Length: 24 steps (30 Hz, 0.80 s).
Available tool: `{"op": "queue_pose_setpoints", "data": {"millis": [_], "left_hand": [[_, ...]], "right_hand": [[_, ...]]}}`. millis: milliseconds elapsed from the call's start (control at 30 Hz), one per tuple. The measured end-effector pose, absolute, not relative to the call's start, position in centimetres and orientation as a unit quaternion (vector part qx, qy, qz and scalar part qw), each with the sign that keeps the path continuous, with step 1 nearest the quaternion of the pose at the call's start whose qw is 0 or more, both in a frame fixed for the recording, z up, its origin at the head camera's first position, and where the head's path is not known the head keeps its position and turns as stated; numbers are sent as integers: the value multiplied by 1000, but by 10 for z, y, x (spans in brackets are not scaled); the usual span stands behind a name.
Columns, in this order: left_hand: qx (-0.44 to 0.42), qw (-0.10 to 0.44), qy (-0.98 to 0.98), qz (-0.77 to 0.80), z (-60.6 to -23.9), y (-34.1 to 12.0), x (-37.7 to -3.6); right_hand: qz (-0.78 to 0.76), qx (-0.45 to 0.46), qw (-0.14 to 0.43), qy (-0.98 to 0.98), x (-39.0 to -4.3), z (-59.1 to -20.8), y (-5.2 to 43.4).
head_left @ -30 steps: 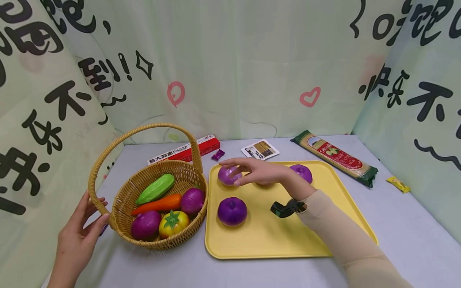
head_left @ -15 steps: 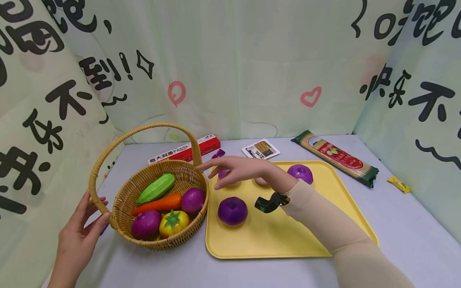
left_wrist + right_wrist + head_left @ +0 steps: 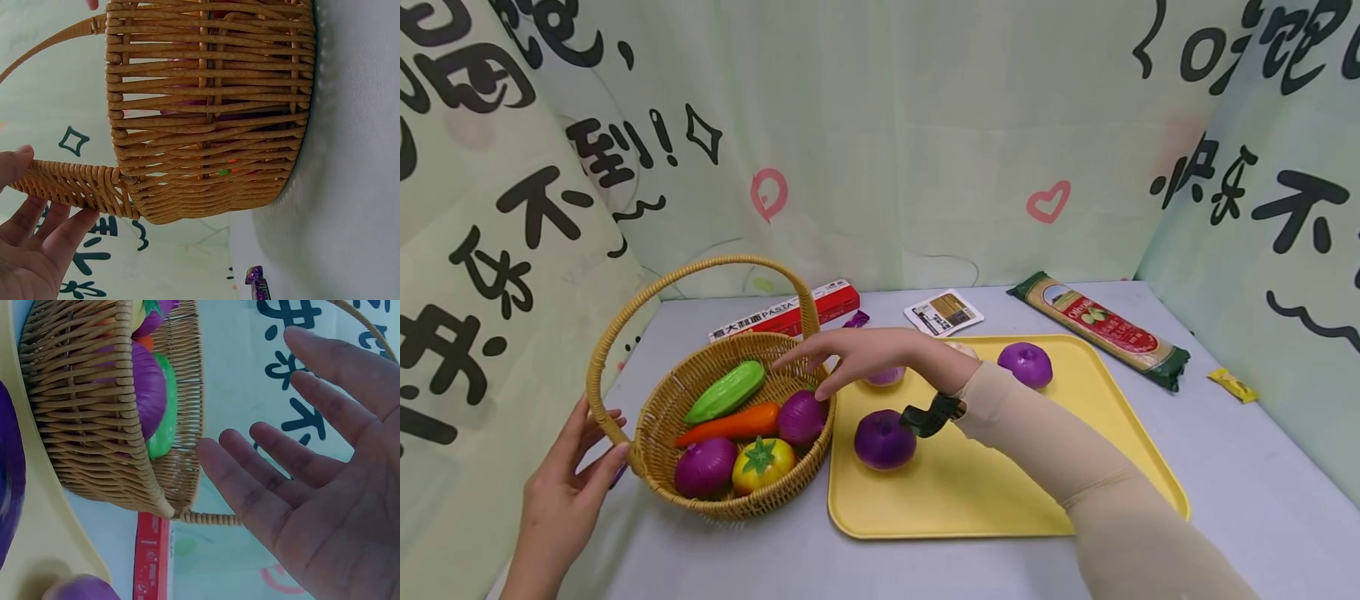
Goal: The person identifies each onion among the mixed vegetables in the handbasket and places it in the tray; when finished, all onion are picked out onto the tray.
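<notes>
Over basket rim [image 3: 822, 463], R hand [image 3: 867, 353] empty, fingers spread; L hand [image 3: 567, 493] grips handle [image 3: 730, 260].

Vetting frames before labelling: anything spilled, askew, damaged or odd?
Nothing looks spilled or damaged; the visible produce lies in the basket or on the yellow tray. Mildly odd: the pasta bag lies diagonally beyond the tray, and a small yellow packet sits alone at far right.

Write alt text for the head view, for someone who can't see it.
A left hand holds the handle of a wicker basket of vegetables while an empty right hand hovers over its rim; a yellow tray with purple vegetables sits to the right.
</notes>
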<state>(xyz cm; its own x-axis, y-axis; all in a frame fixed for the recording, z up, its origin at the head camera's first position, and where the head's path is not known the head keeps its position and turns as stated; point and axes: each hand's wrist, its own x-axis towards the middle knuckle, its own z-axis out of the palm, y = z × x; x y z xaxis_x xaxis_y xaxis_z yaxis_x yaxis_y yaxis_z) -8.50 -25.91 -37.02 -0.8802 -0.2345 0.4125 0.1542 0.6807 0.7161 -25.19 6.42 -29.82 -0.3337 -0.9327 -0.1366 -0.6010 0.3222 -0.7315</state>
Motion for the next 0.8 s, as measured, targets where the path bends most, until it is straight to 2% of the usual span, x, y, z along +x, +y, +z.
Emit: {"op": "queue_pose_setpoints", "data": {"millis": [367,800], "left_hand": [[20,246,-884,-397,-370,-258,-85],[26,237,-887,-395,-370,-261,-86]], "right_hand": [[-203,-538,280,769,-258,-302,39],[-134,-544,321,764,-266,-312,22]]}}
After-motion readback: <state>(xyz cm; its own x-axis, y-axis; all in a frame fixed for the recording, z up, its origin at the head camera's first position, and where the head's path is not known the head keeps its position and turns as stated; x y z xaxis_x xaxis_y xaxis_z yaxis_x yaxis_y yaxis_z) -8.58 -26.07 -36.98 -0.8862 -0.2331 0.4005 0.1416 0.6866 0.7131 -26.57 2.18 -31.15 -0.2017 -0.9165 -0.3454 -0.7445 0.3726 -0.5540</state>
